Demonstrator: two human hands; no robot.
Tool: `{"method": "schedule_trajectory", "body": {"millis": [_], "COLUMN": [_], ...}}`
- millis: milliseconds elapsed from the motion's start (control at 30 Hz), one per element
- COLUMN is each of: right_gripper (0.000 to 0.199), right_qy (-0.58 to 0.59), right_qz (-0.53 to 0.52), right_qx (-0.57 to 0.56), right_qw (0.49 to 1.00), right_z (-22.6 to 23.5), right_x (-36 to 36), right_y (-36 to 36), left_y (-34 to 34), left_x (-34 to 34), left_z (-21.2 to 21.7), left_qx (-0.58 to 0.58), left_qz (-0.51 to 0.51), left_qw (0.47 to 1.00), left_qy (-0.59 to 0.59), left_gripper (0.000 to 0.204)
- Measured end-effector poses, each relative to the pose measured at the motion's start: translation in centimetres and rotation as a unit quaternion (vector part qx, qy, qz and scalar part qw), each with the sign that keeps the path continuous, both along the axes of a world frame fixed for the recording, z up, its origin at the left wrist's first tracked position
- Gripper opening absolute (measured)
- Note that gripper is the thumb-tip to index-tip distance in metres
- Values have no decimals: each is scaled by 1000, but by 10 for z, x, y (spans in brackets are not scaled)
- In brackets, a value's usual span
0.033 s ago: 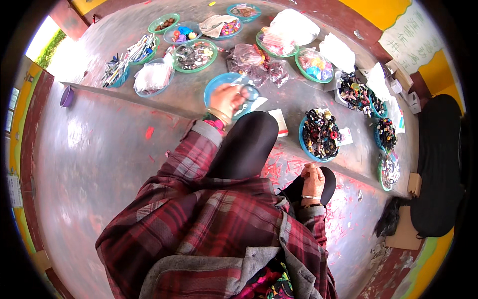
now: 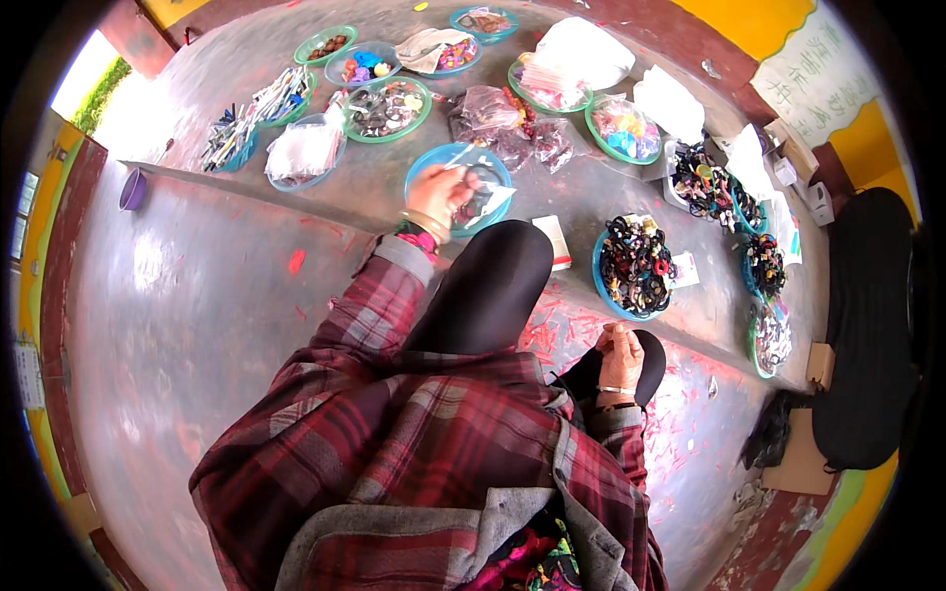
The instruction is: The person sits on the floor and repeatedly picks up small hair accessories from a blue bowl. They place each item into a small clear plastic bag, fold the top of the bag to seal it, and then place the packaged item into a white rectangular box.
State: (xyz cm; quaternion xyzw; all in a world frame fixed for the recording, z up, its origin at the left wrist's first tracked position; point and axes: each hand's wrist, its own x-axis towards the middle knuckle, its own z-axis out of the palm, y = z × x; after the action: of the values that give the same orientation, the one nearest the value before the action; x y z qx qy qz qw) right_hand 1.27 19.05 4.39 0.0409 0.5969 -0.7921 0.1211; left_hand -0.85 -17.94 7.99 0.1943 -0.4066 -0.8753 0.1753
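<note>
left grip (image 2: 441,197) curled, cannot tell if holding anything; blue bowl (image 2: 426,164) just below it. right grip (image 2: 620,364) bunched at knee (image 2: 651,366), hold unclear; dark bands (image 2: 636,268) in second bowl (image 2: 597,264) just beyond it.

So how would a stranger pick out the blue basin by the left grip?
Find the left knee, raised and clad in black, near the middle of the view. Just beyond it sits the round blue basin. Unlike its neighbours, it has the left grip in front of it and a white slip at its right side.
</note>
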Motion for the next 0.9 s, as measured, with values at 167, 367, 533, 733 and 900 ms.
{"method": "schedule_trajectory", "body": {"millis": [167, 367, 533, 733, 900], "right_gripper": [23, 23, 24, 20, 23], "right_qy": [-8, -10, -34, -72, -29], "right_qz": [5, 1, 22, 216, 357], "right_qx": [15, 27, 93, 261, 352], "right_qw": [1000, 1000, 995, 938, 865], "right_z": [-3, -5, -4, -20, -42], "right_x": [-2, -2, -3, -10, -23], "right_y": [-1, -4, -10, -18, -34], "left_y": [-32, -49, -48, 9, 110], "left_x": [-2, 7, 7, -10, -2], "left_z": [-50, -146, -97, 41, 54], "left_qx": [36, 31, -17, -84, -65], "left_qz": [123, 197, 192, 43, -171], "left_qw": [991, 961, 971, 994, 981], "left_qy": [-48, -191, -143, 63, 65], "left_gripper": [10, 17, 19, 21, 21]}}
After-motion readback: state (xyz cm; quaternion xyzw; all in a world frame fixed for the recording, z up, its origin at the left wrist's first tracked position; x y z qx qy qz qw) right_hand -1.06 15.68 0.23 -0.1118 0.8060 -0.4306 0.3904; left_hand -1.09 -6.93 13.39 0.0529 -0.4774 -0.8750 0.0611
